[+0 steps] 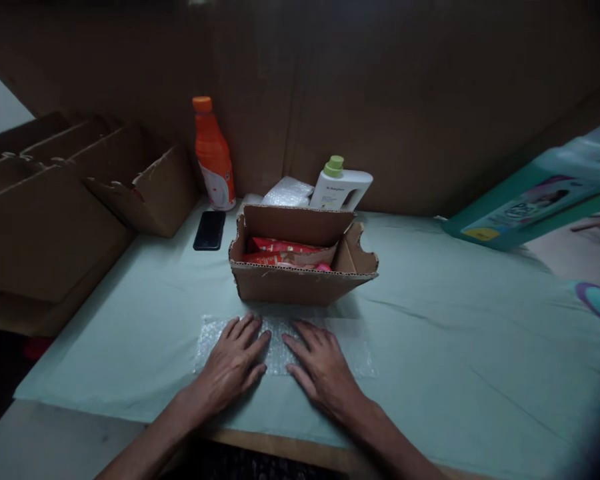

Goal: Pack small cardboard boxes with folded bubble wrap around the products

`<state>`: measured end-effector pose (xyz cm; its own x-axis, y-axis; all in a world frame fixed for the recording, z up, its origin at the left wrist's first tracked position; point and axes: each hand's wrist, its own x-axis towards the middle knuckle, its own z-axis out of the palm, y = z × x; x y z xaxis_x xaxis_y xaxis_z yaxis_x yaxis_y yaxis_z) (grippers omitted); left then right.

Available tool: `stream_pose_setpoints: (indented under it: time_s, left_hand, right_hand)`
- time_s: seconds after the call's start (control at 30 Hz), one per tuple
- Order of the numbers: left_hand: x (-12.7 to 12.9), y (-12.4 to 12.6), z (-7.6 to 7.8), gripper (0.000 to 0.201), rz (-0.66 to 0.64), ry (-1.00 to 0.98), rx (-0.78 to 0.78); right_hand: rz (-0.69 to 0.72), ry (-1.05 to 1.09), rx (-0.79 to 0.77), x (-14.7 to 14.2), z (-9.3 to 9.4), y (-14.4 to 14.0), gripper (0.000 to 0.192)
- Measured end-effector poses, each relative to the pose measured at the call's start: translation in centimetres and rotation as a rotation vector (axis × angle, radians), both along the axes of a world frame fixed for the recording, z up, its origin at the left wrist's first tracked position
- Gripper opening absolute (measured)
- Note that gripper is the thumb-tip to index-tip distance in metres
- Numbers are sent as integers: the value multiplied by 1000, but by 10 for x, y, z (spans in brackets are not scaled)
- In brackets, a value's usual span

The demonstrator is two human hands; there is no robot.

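While both palms press flat on a sheet of bubble wrap (280, 347), the left hand (233, 363) and the right hand (320, 367) lie side by side with fingers spread and stretched forward, gripping nothing, their index fingertips nearly meeting. The sheet lies on the pale green table cover (455, 333), just in front of an open cardboard box (300, 283) that holds red packets (275, 247). Behind the box stand a white bottle with a green cap (341, 187), a wrapped bundle (287, 192) and an orange bottle (214, 157). A black phone (209, 230) lies left of the box, near stacked cardboard cartons (80, 193).
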<state>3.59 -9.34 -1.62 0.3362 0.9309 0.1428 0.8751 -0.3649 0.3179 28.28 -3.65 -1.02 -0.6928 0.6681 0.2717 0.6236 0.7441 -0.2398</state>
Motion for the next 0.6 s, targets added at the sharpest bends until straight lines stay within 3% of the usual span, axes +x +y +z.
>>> stream_pose_setpoints:
  time_s: [0.07, 0.17, 0.23, 0.3, 0.4, 0.47, 0.6]
  left_hand:
    - [-7, 0, -5, 52, -78, -40, -94]
    - [-31, -5, -5, 52, -92, -202, -108]
    - [-45, -1, -2, 47, -7, -350, -28]
    - [-50, 14, 2, 49, 160, -498, 41]
    - [-40, 55, 2, 67, 329, -730, 2]
    - [-29, 84, -2, 71, 321, -854, -54]
    - [-9, 127, -8, 61, 296, -903, -57]
  right_hand:
    - [35, -30, -33, 4, -5, -1, 35]
    - [-83, 37, 11, 50, -12, 2, 26]
    - [-218, 124, 37, 83, -11, 9, 22]
    - [-321, 218, 7, 99, -5, 22, 24]
    - [-371, 336, -172, 81, 7, 53, 49]
    - [-378, 390, -332, 56, 11, 77, 60]
    - [-447, 450, -491, 26, 14, 123, 54]
